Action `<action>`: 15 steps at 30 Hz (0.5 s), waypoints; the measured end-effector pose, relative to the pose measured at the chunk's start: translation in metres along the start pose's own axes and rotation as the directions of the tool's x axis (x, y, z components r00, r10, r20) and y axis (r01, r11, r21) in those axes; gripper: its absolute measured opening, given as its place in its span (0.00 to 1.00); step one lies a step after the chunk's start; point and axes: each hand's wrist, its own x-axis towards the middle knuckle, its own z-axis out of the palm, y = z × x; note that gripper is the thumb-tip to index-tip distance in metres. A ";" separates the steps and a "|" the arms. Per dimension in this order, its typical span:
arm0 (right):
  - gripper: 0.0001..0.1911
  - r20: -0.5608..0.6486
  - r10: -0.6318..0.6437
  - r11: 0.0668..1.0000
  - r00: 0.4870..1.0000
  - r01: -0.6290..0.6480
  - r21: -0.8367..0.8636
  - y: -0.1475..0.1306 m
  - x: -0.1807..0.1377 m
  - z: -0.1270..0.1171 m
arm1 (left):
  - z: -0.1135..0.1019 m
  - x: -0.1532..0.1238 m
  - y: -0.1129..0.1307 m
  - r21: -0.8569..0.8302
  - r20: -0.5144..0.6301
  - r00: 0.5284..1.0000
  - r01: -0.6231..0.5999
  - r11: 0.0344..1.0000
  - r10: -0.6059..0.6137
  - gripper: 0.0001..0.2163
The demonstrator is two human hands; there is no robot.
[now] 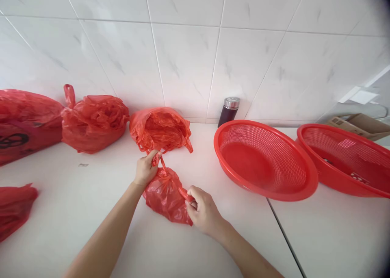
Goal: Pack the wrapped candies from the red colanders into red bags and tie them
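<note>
A small red plastic bag lies on the white table in front of me, its neck gathered and twisted at the top. My left hand is closed around one of its handles on the left side. On the right, my right hand pinches the other handle, drawn out from the neck. What the bag contains is hidden by the red plastic. Just behind it sits an open red plastic bag stuffed with crumpled red bags.
Two red plastic baskets stand to the right, the farther one with small pieces inside. A dark thermos stands by the tiled wall. More red bags line the left, one nearer me. A cardboard box is far right.
</note>
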 end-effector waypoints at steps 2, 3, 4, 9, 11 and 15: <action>0.12 -0.035 0.035 0.998 0.999 -0.033 0.044 -0.002 0.003 -0.007 | -0.001 -0.002 0.009 -0.077 -0.004 1.000 0.017 0.997 -0.017 0.16; 0.12 -0.080 0.041 0.998 0.996 -0.037 0.051 -0.003 0.006 -0.011 | -0.002 -0.003 0.014 -0.121 0.005 1.000 0.026 0.992 -0.026 0.19; 0.12 -0.138 0.042 0.998 0.990 -0.036 0.050 -0.005 0.009 -0.013 | -0.002 -0.006 0.019 -0.166 0.021 0.999 0.036 0.985 -0.033 0.21; 0.14 -0.172 0.148 0.988 0.974 -0.138 0.071 -0.013 0.028 -0.015 | -0.006 -0.030 0.034 -0.311 0.230 0.973 0.082 0.947 -0.008 0.32; 0.15 -0.061 0.205 0.979 0.977 -0.203 0.037 -0.012 0.034 -0.013 | -0.011 -0.039 0.036 -0.304 0.338 0.941 0.104 0.947 0.005 0.27; 0.11 -0.002 0.190 0.982 0.982 -0.190 -0.012 -0.006 0.038 -0.010 | -0.025 -0.050 0.044 -0.243 0.502 0.865 0.149 0.958 -0.007 0.21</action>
